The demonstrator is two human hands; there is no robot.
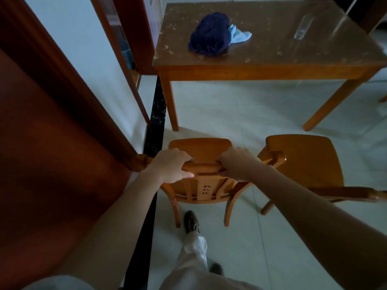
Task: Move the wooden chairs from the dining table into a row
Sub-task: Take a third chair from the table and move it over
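Partly hidden, chair point(201, 151) top rail gripped by left hand point(170, 165), right hand point(238, 163).

A home dining room — wooden table point(261, 68), chairs point(201, 149), tiled floor point(240, 105).

dark blue knitted bundle point(209, 34) on surface point(272, 59) | light blue cloth point(240, 35) touching its right side | clear glass point(302, 28) well apart | red-brown door point(41, 143) left | pale tiled floor point(240, 114)

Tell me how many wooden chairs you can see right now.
2. One chair is gripped at its top rail by both hands; a second chair stands just to its right. A leg at the far right edge may belong to another.
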